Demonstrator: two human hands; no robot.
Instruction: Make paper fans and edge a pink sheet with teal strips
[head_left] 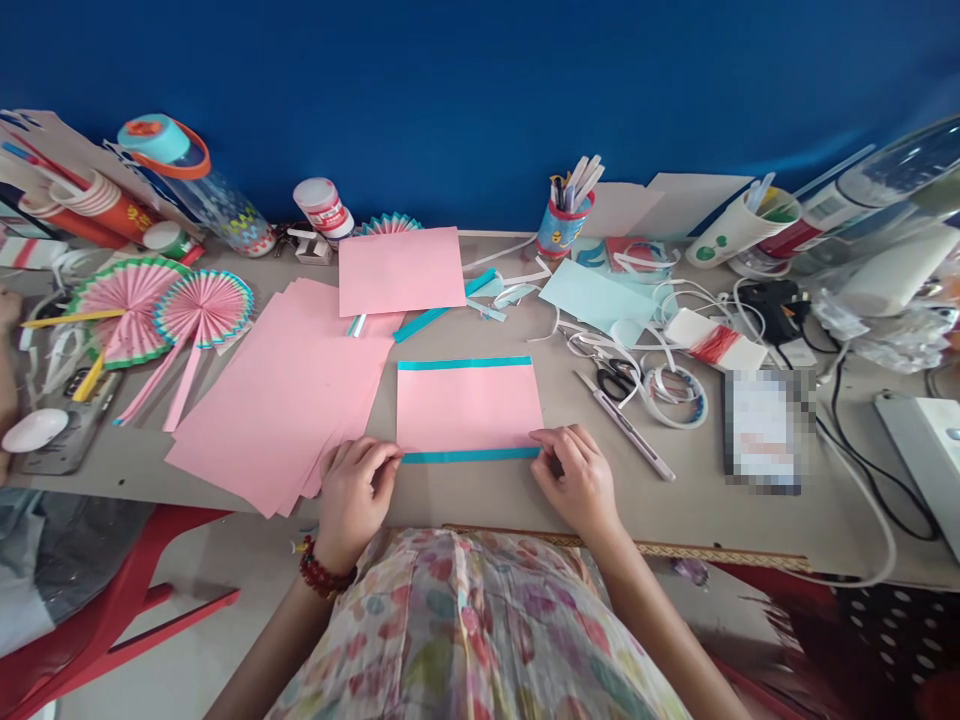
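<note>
A pink paper sheet (466, 405) with a blue strip along its long far and near edges lies in front of me. My left hand (356, 497) pinches its near left corner between thumb and fingertips. At the near right corner my right hand (581, 482) holds the sheet the same way, its fingers curled. Close to my left hand is a fanned stack of larger pink sheets (274, 390). Beyond the edged sheet lie another pink piece (401, 270) and a loose blue strip (424, 324).
Right of the sheet are a utility knife (630, 433), scissors (616, 379), a tape roll (675, 396) and tangled white cords. Pleated paper fans (205, 308) lie left. A water bottle (202, 190), glue tub (322, 208) and pen cup (564, 218) stand behind. A person's arm shows far left.
</note>
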